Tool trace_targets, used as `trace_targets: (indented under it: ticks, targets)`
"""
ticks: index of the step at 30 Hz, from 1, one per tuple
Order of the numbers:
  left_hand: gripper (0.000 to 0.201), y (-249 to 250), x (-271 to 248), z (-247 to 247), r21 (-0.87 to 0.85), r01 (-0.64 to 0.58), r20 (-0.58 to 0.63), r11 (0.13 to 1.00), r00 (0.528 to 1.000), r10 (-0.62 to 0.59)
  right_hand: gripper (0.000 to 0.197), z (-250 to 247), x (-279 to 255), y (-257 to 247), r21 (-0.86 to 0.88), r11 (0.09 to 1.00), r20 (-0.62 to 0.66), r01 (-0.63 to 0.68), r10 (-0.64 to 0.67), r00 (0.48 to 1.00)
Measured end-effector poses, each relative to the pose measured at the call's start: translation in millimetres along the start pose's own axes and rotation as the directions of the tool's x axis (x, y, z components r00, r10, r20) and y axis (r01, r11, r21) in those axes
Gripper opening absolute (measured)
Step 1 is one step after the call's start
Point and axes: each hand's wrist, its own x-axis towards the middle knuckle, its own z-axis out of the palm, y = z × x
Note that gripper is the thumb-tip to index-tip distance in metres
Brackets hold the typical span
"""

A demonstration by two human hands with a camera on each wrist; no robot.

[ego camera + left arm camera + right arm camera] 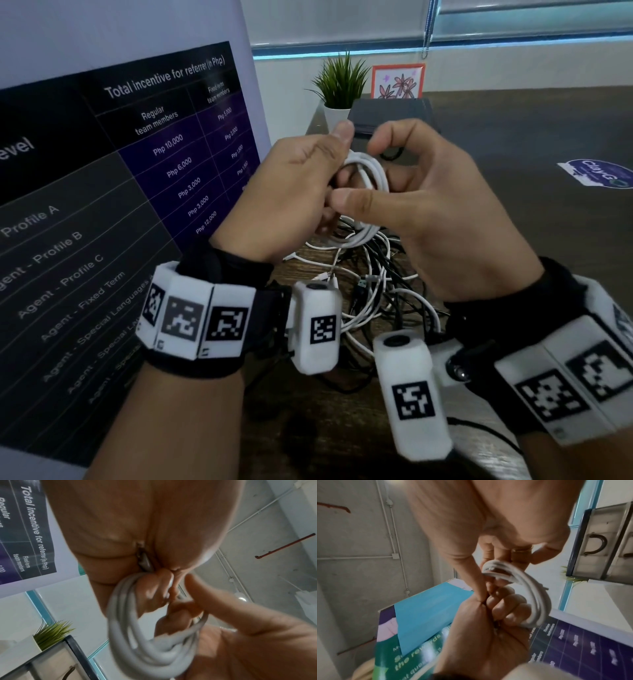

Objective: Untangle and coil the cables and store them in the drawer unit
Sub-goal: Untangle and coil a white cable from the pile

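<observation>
Left hand (pixel 294 178) grips the white cable coil (pixel 368 202), loops hanging below the grip over the tangled pile (pixel 373 284) on the surface. Right hand (pixel 424 212), palm inward, pinches the coil's upper turns. Drawer unit (pixel 390 114) sits beyond both grips, roughly equidistant.
</observation>
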Motion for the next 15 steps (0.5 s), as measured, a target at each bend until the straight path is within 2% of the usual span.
trace_targets:
  ticks: [3,6,11,15]
  targets:
    - [0.047,-2.4,2.8,1.2,-0.012,0.031,0.013,0.999,0.999,-0.031,0.040,-0.5,-0.2,6.1,-0.255,0.965,-0.083,0.055,-0.079,0.993]
    - [0.046,-4.4,4.3,1.8,-0.046,0.028,0.015,0.999,1.000,-0.027,0.033,-4.3,1.8,12.1,-0.551,0.825,-0.129,0.122,-0.229,0.965]
    - [0.045,-8.1,7.5,4.1,0.033,-0.009,-0.022,0.999,1.000,0.010,0.032,-11.9,6.2,14.8,-0.750,0.646,-0.159,0.141,-0.383,0.910]
    - [0.045,-11.5,9.0,1.1,0.211,-0.048,-0.057,0.976,0.996,0.062,0.030,-15.1,4.8,11.9,-0.705,0.699,-0.146,0.121,-0.310,0.940]
